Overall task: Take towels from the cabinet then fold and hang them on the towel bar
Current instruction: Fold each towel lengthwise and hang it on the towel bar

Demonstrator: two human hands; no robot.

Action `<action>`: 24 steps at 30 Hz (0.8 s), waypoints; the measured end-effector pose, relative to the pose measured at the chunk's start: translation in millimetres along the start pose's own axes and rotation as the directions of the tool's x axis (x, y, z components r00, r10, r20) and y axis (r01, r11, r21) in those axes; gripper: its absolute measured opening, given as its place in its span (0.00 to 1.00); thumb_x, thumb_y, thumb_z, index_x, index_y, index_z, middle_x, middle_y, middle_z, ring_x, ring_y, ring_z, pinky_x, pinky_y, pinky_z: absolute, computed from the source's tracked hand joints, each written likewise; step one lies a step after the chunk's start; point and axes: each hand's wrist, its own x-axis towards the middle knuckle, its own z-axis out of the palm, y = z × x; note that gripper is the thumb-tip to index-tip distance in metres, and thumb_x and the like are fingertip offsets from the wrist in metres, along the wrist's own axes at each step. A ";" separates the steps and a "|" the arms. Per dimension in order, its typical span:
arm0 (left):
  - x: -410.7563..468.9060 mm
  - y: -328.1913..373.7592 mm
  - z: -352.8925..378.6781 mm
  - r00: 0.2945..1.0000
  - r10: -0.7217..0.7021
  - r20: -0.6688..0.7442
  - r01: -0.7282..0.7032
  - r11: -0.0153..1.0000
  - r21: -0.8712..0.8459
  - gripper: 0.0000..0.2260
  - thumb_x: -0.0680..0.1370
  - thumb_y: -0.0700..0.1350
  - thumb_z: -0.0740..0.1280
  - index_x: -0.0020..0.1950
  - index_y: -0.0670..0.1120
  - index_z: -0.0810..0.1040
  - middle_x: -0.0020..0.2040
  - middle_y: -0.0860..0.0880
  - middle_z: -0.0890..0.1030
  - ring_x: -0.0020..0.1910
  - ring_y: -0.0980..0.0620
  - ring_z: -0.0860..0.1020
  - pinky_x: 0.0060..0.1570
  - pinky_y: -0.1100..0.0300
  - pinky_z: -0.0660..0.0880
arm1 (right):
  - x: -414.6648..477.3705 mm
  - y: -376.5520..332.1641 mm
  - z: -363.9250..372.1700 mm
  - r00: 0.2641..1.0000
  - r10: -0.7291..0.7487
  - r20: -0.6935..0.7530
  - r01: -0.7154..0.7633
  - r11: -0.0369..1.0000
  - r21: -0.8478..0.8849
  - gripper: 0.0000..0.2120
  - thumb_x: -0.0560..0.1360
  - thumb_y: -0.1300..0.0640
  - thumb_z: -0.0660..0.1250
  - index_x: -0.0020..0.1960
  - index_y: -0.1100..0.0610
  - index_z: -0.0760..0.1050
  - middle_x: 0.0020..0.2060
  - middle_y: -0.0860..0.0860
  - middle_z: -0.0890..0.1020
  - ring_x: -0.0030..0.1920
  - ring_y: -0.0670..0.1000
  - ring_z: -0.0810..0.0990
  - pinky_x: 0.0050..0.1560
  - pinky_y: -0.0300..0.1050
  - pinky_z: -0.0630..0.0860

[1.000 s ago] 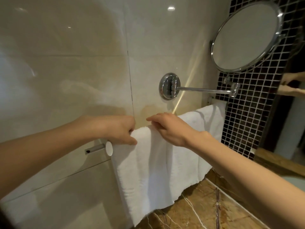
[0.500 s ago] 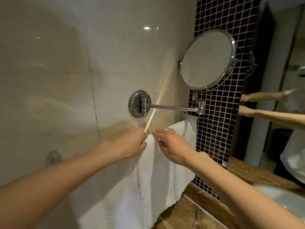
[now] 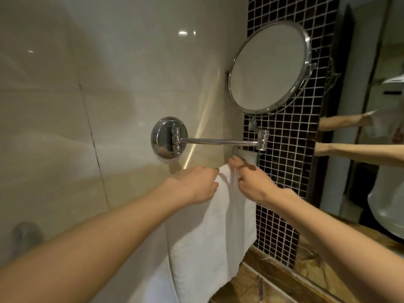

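Hands gripping the top of a hung white towel (image 3: 209,248), below a swing-arm mirror.

Head view: the left hand (image 3: 194,184) has its fingers curled over the towel's top fold and grips it. Just beside it, the right hand (image 3: 251,182) pinches the same fold between thumb and slightly blurred fingers. The towel hangs folded against the beige wall tile (image 3: 109,84), its lower edge reaching down near the brown marble countertop (image 3: 306,270). The towel bar under the cloth is hidden. Above the hands, a chrome wall mount (image 3: 169,137) carries a horizontal arm (image 3: 218,141) to a round shaving mirror (image 3: 269,68), which sits before a dark mosaic tile strip (image 3: 290,171). At far right a wall mirror (image 3: 360,149) reflects two forearms, with a white basin (image 3: 384,213) below it.
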 end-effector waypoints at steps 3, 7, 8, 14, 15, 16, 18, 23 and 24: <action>17.1 3.2 -1.2 1.000 0.004 0.029 -0.003 1.000 -0.030 0.10 0.80 0.50 0.57 0.53 0.46 0.73 0.55 0.41 0.78 0.53 0.39 0.76 0.44 0.53 0.71 | 16.8 20.1 -2.3 0.999 0.015 0.030 -0.014 0.999 -0.052 0.23 0.74 0.67 0.56 0.65 0.51 0.68 0.64 0.56 0.74 0.63 0.58 0.74 0.58 0.54 0.77; 28.5 6.5 -0.9 0.999 -0.045 0.016 0.046 0.992 -0.114 0.10 0.79 0.50 0.60 0.43 0.45 0.71 0.44 0.43 0.73 0.44 0.40 0.74 0.41 0.56 0.69 | 27.5 33.3 -2.0 0.999 0.002 0.033 0.000 0.997 -0.074 0.19 0.74 0.67 0.54 0.60 0.53 0.72 0.58 0.56 0.78 0.55 0.58 0.78 0.52 0.55 0.78; 30.0 6.8 -1.2 0.998 -0.060 0.014 0.061 0.989 -0.133 0.10 0.78 0.50 0.61 0.43 0.44 0.71 0.43 0.43 0.73 0.43 0.41 0.73 0.41 0.55 0.71 | 29.2 34.7 -1.4 1.000 -0.009 0.022 0.010 0.998 -0.061 0.19 0.74 0.68 0.54 0.59 0.53 0.73 0.57 0.56 0.79 0.54 0.58 0.78 0.52 0.55 0.78; 40.2 15.1 -2.1 0.991 -0.130 0.043 0.135 0.980 -0.149 0.12 0.76 0.54 0.64 0.46 0.46 0.70 0.46 0.46 0.71 0.48 0.42 0.74 0.46 0.53 0.74 | 43.1 43.4 -4.8 0.999 0.021 0.041 -0.022 0.999 0.024 0.25 0.69 0.72 0.55 0.62 0.60 0.76 0.62 0.58 0.78 0.63 0.58 0.75 0.63 0.55 0.73; 41.4 17.3 -2.2 0.990 -0.134 0.047 0.139 0.982 -0.130 0.12 0.76 0.54 0.64 0.48 0.46 0.70 0.48 0.46 0.70 0.50 0.42 0.75 0.47 0.53 0.74 | 44.9 45.8 -6.6 0.999 0.036 0.028 -0.037 0.999 0.038 0.26 0.69 0.72 0.55 0.65 0.59 0.74 0.64 0.58 0.76 0.66 0.58 0.73 0.66 0.54 0.71; 42.3 18.2 -2.2 0.989 -0.138 0.047 0.143 0.982 -0.121 0.12 0.76 0.54 0.64 0.50 0.46 0.70 0.49 0.45 0.70 0.51 0.42 0.75 0.48 0.53 0.73 | 45.5 48.4 -8.2 0.999 0.050 0.016 -0.051 0.998 0.039 0.28 0.70 0.70 0.55 0.68 0.57 0.71 0.66 0.57 0.75 0.67 0.58 0.72 0.66 0.55 0.71; 42.1 15.3 -1.7 0.987 -0.154 0.042 0.158 0.980 -0.122 0.11 0.76 0.53 0.64 0.49 0.47 0.69 0.49 0.46 0.72 0.49 0.43 0.75 0.46 0.55 0.73 | 44.6 55.6 -8.3 0.997 0.076 0.014 -0.076 0.997 0.009 0.27 0.72 0.68 0.54 0.69 0.54 0.68 0.67 0.57 0.73 0.66 0.58 0.72 0.64 0.55 0.72; 38.1 10.1 -1.6 0.983 -0.182 0.023 0.184 0.978 -0.100 0.13 0.75 0.55 0.64 0.47 0.47 0.69 0.46 0.47 0.72 0.44 0.46 0.72 0.39 0.57 0.68 | 40.4 67.6 -6.2 0.997 0.081 0.014 -0.082 0.997 0.008 0.18 0.76 0.64 0.58 0.64 0.53 0.71 0.62 0.54 0.76 0.64 0.56 0.74 0.63 0.51 0.72; 37.3 11.5 -2.2 0.983 -0.180 0.023 0.182 0.980 -0.084 0.13 0.75 0.55 0.64 0.47 0.47 0.68 0.46 0.47 0.71 0.44 0.46 0.72 0.40 0.57 0.67 | 39.7 68.9 -6.4 0.997 0.078 0.019 -0.077 0.997 -0.029 0.21 0.75 0.65 0.57 0.66 0.52 0.69 0.64 0.54 0.75 0.67 0.56 0.71 0.68 0.54 0.67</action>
